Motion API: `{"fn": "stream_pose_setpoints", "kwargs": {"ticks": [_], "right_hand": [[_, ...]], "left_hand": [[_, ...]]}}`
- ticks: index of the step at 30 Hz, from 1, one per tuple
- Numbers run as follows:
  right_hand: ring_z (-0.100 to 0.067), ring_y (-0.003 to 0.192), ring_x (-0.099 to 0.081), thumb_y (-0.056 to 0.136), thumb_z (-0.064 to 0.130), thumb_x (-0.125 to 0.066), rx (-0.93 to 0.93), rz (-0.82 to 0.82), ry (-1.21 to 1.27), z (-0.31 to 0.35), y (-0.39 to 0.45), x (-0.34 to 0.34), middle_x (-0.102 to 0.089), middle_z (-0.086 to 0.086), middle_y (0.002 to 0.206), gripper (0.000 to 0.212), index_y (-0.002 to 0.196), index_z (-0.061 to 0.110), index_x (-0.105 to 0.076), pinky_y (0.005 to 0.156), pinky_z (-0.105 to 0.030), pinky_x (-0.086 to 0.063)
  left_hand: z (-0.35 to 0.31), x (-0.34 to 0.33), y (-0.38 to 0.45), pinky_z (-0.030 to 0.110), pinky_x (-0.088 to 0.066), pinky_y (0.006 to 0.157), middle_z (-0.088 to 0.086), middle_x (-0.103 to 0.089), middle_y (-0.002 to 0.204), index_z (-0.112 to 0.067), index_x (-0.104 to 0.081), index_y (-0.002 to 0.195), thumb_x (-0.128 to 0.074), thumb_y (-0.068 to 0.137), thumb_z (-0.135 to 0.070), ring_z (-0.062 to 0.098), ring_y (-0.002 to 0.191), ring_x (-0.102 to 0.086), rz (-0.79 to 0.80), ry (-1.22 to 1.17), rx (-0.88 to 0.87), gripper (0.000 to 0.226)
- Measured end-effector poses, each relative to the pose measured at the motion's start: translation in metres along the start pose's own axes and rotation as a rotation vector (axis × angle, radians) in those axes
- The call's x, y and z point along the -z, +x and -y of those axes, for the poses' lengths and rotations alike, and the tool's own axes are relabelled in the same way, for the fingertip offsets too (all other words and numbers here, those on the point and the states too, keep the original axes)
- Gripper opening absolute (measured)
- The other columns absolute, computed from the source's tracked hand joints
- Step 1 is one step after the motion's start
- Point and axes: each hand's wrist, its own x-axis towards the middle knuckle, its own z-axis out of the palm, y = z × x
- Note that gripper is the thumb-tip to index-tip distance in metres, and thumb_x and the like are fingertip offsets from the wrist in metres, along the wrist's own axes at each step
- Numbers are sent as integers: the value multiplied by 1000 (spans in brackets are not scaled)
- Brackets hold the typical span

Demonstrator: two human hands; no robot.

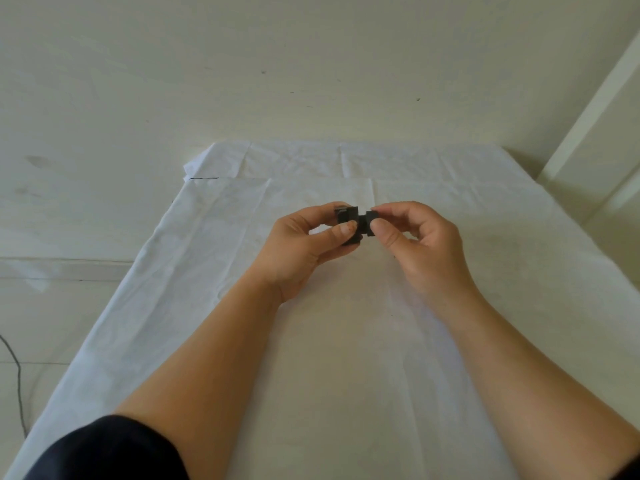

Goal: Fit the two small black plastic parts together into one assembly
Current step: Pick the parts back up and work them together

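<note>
Two small black plastic parts meet above the middle of the white cloth. My left hand (304,244) pinches the left black part (346,216) between thumb and fingers. My right hand (422,244) pinches the right black part (370,221) between thumb and forefinger. The two parts touch at their inner ends, and fingers hide much of each. I cannot tell whether they are locked together.
A creased white cloth (346,358) covers the table, with a folded layer at its far end. The pale floor lies to the left, where a thin dark cable (15,372) runs. A white wall edge (588,126) stands at the right.
</note>
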Motion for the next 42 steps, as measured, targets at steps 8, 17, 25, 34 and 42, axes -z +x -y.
{"fn": "stream_pose_setpoints", "kwargs": {"ticks": [8, 17, 25, 34, 42], "right_hand": [[5, 59, -55, 85, 24, -64, -48, 5, 22, 1, 0, 3, -65, 22, 61, 10, 75, 26, -65, 57, -8, -41], [-5, 50, -55, 87, 27, -59, -150, -3, 85, 1, 2, 5, -67, 6, 53, 28, 66, 10, -65, 50, -12, -41], [-9, 44, -50, 79, 36, -55, -250, 21, 93, -1, 5, 8, -59, 2, 42, 31, 52, 24, -65, 45, -14, -41], [-8, 51, -56, 87, 43, -52, -224, 38, 58, -3, 4, 5, -66, 4, 54, 32, 65, 25, -65, 49, -13, -42], [-7, 102, -57, 76, 25, -68, 39, 52, -16, 2, 0, 4, -61, 19, 111, 36, 110, 34, -59, 74, -19, -50]], "left_hand": [[1, -2, -1, 25, -54, 76, 0, -69, 88, -15, -70, 94, -64, 78, 4, 20, 84, -69, 35, 84, -53, 25], [0, -4, -3, 27, -54, 78, 5, -66, 90, -16, -69, 93, -64, 77, 5, 18, 83, -67, 95, 158, -120, 26], [2, -5, -4, 36, -54, 86, -2, -69, 88, -16, -69, 93, -67, 74, 3, 18, 84, -67, 127, 206, -134, 27], [4, -2, -2, 27, -55, 76, -2, -71, 87, -19, -72, 92, -69, 73, -3, 19, 84, -69, 98, 107, -99, 24], [2, 3, 3, 24, -55, 72, 12, -67, 95, -8, -67, 96, -67, 65, -13, 17, 79, -70, 20, -63, -20, 31]]}}
